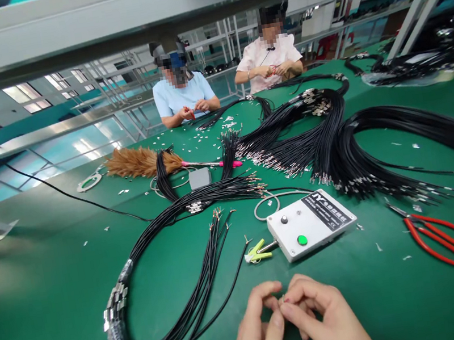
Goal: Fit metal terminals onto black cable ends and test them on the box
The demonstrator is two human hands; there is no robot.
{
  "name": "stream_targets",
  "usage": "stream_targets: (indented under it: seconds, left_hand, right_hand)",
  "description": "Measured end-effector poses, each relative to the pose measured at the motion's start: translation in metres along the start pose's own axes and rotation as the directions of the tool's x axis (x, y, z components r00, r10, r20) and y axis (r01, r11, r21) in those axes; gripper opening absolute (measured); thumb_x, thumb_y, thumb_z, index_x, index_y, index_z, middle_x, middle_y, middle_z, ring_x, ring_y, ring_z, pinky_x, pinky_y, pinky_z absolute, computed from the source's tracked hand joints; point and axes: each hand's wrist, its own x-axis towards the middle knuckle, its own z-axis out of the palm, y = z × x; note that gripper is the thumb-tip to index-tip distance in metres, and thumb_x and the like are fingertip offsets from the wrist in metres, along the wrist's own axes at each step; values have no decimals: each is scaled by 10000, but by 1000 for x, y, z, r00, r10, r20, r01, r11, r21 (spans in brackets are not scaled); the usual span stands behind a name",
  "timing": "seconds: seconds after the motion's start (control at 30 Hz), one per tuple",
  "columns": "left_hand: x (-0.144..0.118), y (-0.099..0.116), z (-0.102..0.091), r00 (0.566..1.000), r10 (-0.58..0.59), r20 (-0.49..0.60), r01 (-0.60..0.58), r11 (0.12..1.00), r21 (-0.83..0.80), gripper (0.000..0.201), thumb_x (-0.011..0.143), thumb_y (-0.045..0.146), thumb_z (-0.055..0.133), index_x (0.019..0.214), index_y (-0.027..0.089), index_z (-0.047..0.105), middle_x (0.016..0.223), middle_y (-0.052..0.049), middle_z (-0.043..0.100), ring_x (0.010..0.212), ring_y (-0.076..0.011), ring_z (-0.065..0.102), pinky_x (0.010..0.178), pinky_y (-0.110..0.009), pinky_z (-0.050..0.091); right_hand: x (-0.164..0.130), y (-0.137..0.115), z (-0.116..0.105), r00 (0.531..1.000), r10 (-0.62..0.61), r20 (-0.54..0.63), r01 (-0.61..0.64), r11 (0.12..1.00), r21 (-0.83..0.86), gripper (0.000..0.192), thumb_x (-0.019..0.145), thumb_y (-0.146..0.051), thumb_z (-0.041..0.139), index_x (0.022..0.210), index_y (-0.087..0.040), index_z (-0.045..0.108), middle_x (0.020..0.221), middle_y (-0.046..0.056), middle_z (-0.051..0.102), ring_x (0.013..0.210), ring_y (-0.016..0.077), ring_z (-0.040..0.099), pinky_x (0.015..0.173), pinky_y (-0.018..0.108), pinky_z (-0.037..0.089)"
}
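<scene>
Fingertips [279, 304] of both our hands are pinched together on something tiny right at the near edge of the tabletop [56, 289]. It's too small to tell what it is, maybe a wire end, honestly can't say. Our left hand [256, 332] has its thumb and index curled in toward the pinch, and our right hand [326, 318] mirrors it, fingers bent, knuckles up, both hands touching at the tips.

Just beyond the hands sits a white control box [311, 224] with a green button [302, 239] and a black knob, and a yellow-green clip [258, 251] plugged in at its left side. To the left of us a bundle of black cables [180, 309] loops along the near-left part of the table, bare ends fanned toward the box. Red-handled scissors [442, 236] lie off to the right, well apart from the hands.

Further back there's a big spread of black cables [334, 141] across the middle and right of the table, plus a feather duster [139, 162] with a pink handle toward the far-left edge. No bins or trays that we can see. Two other people [183, 93] sit at the far edge, their hands busy with wires.
</scene>
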Motion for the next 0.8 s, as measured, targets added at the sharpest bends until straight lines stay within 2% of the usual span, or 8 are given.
stream_targets:
  seconds: [0.1, 0.27, 0.4, 0.5, 0.6, 0.7, 0.8]
  left_hand:
    - [2, -4, 0, 997, 38, 64, -40, 999, 20, 406, 856, 528, 616, 1157, 257, 641, 965, -35, 552, 485, -30, 367, 440, -198, 243]
    - [9, -6, -1, 982, 96, 160, -82, 993, -89, 289, 870, 436, 642, 1118, 296, 689, 969, -29, 476, 716, -126, 543, 642, -249, 473]
    - [9, 0, -2, 980, 108, 169, -85, 987, -135, 237, 845, 401, 690, 1033, 265, 737, 913, -27, 465, 805, -158, 517, 709, -266, 500]
    - [8, 7, 1, 985, 93, 146, -66, 981, -183, 203, 815, 396, 732, 949, 244, 750, 858, -9, 479, 769, -127, 512, 694, -223, 479]
    - [8, 12, 4, 990, 27, 140, 17, 952, -305, 235, 759, 411, 787, 878, 219, 721, 818, 20, 513, 607, -47, 504, 570, -152, 408]
    - [9, 12, 4, 980, -65, 186, 129, 926, -356, 333, 706, 446, 820, 821, 185, 649, 696, 47, 551, 414, 23, 333, 409, -112, 216]
    - [11, 8, 0, 973, -124, 193, 188, 913, -361, 391, 698, 492, 809, 797, 190, 580, 458, 116, 422, 332, 13, 190, 357, -127, 115]
  right_hand:
    - [-1, 6, -4, 999, 46, 15, -46, 999, -6, 237, 823, -359, 691, 716, -156, 629, 764, -8, 558, 480, 62, 557, 449, 179, 396]
    - [-2, 9, -7, 998, 58, 19, -58, 998, -7, 216, 811, -327, 702, 690, -156, 648, 733, -13, 575, 467, 62, 565, 446, 171, 419]
    - [-3, 10, -8, 996, 79, 31, -80, 996, 37, 237, 776, -334, 745, 661, -153, 644, 717, -18, 577, 464, 63, 569, 442, 167, 428]
    - [-3, 11, -7, 996, 86, 37, -88, 994, 58, 239, 748, -346, 776, 656, -152, 670, 714, -17, 581, 456, 60, 563, 439, 167, 428]
    - [-4, 11, -5, 998, 64, 24, -65, 996, 58, 248, 754, -388, 767, 687, -156, 711, 731, -1, 601, 457, 65, 565, 440, 177, 433]
    - [-4, 10, -2, 1000, 16, 1, -16, 1000, 26, 257, 781, -407, 738, 710, -161, 731, 740, 10, 603, 464, 72, 570, 444, 186, 423]
    - [-5, 6, 0, 1000, -31, -2, 31, 999, -35, 258, 820, -402, 698, 717, -167, 727, 716, 0, 572, 483, 81, 576, 461, 196, 411]
